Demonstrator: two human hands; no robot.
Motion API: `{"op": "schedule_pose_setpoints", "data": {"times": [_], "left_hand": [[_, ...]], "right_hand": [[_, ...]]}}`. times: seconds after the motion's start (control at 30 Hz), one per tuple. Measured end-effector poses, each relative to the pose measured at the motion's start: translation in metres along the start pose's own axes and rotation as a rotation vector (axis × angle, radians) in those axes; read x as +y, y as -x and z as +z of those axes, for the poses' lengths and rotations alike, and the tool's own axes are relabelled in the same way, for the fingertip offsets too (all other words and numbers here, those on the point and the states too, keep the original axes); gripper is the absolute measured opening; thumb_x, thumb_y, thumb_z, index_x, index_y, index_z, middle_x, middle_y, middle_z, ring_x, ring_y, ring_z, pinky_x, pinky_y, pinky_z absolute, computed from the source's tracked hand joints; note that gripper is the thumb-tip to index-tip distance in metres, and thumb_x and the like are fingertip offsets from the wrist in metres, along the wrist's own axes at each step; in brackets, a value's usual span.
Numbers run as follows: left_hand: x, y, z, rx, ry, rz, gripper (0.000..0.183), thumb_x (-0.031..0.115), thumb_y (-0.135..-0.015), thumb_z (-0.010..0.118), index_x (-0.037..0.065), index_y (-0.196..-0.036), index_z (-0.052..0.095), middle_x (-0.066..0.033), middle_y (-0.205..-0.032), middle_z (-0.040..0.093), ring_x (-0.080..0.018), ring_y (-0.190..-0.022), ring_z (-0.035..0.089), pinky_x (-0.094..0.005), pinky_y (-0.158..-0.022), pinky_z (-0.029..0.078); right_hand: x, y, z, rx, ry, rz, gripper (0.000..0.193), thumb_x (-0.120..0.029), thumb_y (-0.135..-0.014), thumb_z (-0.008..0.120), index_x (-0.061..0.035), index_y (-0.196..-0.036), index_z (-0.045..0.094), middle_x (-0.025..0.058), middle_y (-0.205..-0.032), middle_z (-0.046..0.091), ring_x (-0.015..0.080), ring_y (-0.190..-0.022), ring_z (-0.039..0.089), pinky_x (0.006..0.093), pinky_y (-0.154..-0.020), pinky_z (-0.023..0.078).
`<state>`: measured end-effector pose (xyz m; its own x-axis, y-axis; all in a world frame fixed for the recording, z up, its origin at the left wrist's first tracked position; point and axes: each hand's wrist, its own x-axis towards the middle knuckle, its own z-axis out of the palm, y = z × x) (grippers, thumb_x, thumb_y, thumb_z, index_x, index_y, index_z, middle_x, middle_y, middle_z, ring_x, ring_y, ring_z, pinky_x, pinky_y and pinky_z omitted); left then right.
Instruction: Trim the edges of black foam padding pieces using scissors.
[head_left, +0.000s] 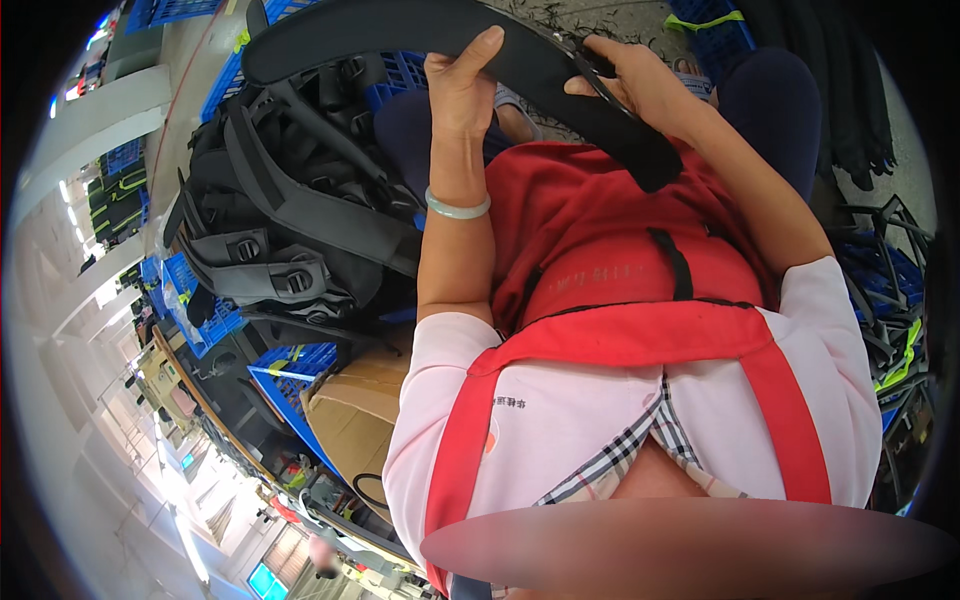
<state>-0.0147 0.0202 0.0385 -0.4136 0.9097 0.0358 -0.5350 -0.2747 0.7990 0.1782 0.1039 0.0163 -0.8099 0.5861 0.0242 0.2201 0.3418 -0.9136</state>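
Observation:
A long, curved black padded strap (400,32), like a backpack shoulder strap, stretches across my lap from the upper left to the middle. My left hand (465,85) grips its lower edge, with the thumb lying on top of the pad. At the strap's far right edge, my right hand (640,88) is closed round a small dark tool (590,65) with a shiny edge. Its exact kind is hard to make out, and its lower part lies along the strap. The strap's rounded right end rests against my red apron (590,200).
To my left is a heap of black backpack straps with buckles (290,210). Blue crates (200,300) and an open cardboard box (350,405) stand nearby. Dark trimmings (640,20) litter the floor ahead. Black strips (850,90) hang at right, above more frames and crates.

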Motion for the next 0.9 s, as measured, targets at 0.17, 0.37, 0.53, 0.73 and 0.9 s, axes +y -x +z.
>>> {"op": "schedule_pose_setpoints", "data": {"times": [0.17, 0.37, 0.53, 0.73, 0.9], "left_hand": [[-0.006, 0.004, 0.003, -0.029, -0.015, -0.011, 0.017, -0.006, -0.078, 0.070, 0.006, -0.091, 0.069, -0.0025, -0.090, 0.068, -0.0135, -0.083, 0.064, -0.0278, -0.079, 0.051], [-0.002, -0.003, -0.007, -0.071, -0.057, -0.002, 0.021, -0.003, -0.080, 0.068, 0.008, -0.098, 0.068, -0.0032, -0.096, 0.068, -0.0167, -0.091, 0.065, -0.0323, -0.087, 0.051], [0.008, -0.011, -0.006, -0.027, 0.017, 0.032, 0.018, -0.005, -0.078, 0.070, 0.006, -0.092, 0.068, -0.0040, -0.091, 0.068, -0.0153, -0.082, 0.065, -0.0293, -0.077, 0.053], [0.002, -0.008, -0.009, -0.003, 0.003, 0.028, 0.020, -0.006, -0.077, 0.070, 0.008, -0.090, 0.069, -0.0024, -0.089, 0.068, -0.0150, -0.081, 0.065, -0.0291, -0.077, 0.052], [0.000, -0.005, -0.005, -0.005, 0.008, 0.012, 0.021, -0.006, -0.077, 0.071, 0.009, -0.092, 0.069, -0.0020, -0.090, 0.068, -0.0149, -0.084, 0.065, -0.0302, -0.079, 0.052]], "right_hand": [[-0.006, 0.001, -0.002, 0.047, 0.039, 0.019, 0.057, -0.051, -0.082, 0.066, 0.0035, -0.092, 0.057, 0.0203, -0.065, 0.055, 0.0330, -0.058, 0.055, 0.0385, -0.059, 0.045], [0.013, 0.001, 0.001, 0.019, -0.171, 0.045, 0.060, -0.054, -0.080, 0.067, 0.0030, -0.096, 0.058, 0.0169, -0.067, 0.056, 0.0256, -0.059, 0.056, 0.0379, -0.059, 0.045], [0.008, 0.002, 0.007, 0.120, 0.047, -0.082, 0.059, -0.052, -0.080, 0.067, 0.0028, -0.099, 0.058, 0.0191, -0.069, 0.057, 0.0310, -0.063, 0.058, 0.0388, -0.059, 0.045], [-0.001, -0.004, 0.004, 0.112, 0.101, -0.098, 0.059, -0.052, -0.081, 0.066, 0.0025, -0.102, 0.057, 0.0232, -0.070, 0.057, 0.0395, -0.066, 0.059, 0.0406, -0.059, 0.045], [0.000, -0.005, 0.002, 0.101, 0.069, -0.104, 0.061, -0.055, -0.080, 0.065, 0.0019, -0.100, 0.057, 0.0226, -0.068, 0.057, 0.0362, -0.063, 0.059, 0.0405, -0.058, 0.044]]}}
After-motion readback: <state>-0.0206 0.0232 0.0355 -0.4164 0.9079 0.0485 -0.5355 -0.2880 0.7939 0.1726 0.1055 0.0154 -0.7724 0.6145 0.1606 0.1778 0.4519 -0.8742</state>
